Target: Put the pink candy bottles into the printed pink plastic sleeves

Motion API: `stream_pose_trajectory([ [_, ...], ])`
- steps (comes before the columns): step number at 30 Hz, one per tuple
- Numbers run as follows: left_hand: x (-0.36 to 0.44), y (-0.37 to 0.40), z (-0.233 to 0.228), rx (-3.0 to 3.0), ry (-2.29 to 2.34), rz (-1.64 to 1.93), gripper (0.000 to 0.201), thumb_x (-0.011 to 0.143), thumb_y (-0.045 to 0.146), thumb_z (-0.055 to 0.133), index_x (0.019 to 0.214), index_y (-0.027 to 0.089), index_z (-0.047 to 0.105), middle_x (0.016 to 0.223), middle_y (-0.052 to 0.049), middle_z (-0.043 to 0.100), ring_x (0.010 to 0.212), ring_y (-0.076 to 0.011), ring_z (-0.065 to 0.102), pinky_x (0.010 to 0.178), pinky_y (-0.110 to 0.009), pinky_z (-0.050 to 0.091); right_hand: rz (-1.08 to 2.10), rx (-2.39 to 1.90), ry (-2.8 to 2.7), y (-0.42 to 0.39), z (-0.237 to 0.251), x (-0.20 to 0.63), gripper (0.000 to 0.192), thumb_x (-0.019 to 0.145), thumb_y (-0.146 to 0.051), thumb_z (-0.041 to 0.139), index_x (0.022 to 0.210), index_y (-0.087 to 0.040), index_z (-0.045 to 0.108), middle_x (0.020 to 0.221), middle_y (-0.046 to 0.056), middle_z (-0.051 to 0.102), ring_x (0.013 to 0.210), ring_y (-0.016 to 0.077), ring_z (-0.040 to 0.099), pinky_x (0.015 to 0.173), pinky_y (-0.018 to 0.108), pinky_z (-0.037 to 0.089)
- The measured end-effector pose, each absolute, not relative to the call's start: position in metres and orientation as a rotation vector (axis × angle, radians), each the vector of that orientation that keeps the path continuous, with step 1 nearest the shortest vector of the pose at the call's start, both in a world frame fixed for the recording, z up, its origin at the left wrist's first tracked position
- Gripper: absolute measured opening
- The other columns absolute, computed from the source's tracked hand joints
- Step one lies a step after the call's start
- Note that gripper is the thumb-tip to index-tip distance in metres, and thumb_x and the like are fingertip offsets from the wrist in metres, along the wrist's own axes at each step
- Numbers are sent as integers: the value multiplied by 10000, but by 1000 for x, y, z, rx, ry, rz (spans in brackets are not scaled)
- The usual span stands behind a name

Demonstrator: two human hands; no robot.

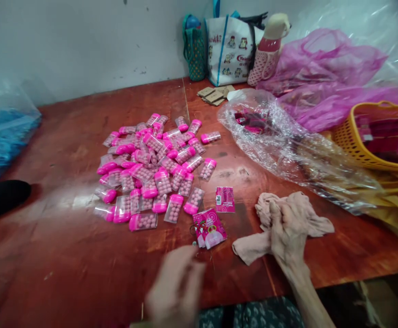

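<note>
My right hand (287, 230) lies on a crumpled pale pink cloth (315, 221) on the table, its fingers closed round a fold. Motion smears my left hand (176, 287) near the front edge, so its fingers do not show clearly. Just beyond it are several overlapping pink printed labels (210, 228), and another label (225, 199) lies apart behind them. A loose pile of small clear containers (151, 171) with bright pink caps, filled with pink balls, spreads across the middle of the table.
On the right, a clear plastic bag (260, 132) holds dark pink pieces beside a yellow basket (342, 136) of pink packets. Pink bags (328, 59), a white tote (231, 50), bottles and cardboard pieces (215, 94) stand behind. At left are a blue-filled bag (7, 132) and a black rounded object (3, 199).
</note>
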State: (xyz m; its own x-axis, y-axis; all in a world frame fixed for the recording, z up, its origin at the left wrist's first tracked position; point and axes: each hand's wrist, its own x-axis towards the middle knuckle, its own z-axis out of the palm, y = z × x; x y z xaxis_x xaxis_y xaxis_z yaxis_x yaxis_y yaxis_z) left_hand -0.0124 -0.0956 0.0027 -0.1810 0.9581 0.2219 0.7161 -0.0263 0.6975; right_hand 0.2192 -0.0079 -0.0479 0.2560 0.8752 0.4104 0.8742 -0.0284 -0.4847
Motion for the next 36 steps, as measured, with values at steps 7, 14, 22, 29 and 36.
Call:
stream_pose_trajectory([
  [7,138,-45,-32,2381,1514,382,156,734,-7,498,783,99,601,735,-92,616,567,-244,595,489,-408,522,54,-1825,-1610,-3,-45,227,385,929,-394,317,639,-202,481,654,43,519,697,211,462,689,359,391],
  [14,92,-59,-27,2246,1320,601,286,783,21,424,999,127,578,850,-96,627,716,-206,628,605,-304,544,27,-1840,-1612,-6,-19,211,365,910,-435,381,807,-173,612,821,92,596,830,248,476,803,419,361],
  [22,-2,-76,-18,1530,1907,1200,266,783,150,581,1042,204,604,912,-60,608,729,-171,597,653,-279,500,600,-1765,-1720,-29,-16,131,242,773,-394,650,648,-217,544,652,12,577,652,206,527,605,333,416],
  [29,3,-55,-32,1388,1950,991,399,792,287,588,1172,185,522,1042,-80,526,677,-131,544,586,-263,492,627,-1812,-1651,-26,-22,118,141,776,-273,661,712,-204,555,671,3,595,645,195,561,575,308,429],
  [36,3,-54,-37,1371,1961,1074,390,766,304,613,1136,195,559,1022,-75,544,622,-129,541,517,-249,467,589,-1752,-1684,-26,-26,117,223,862,-231,543,640,-204,541,606,8,571,569,181,541,532,303,431],
])
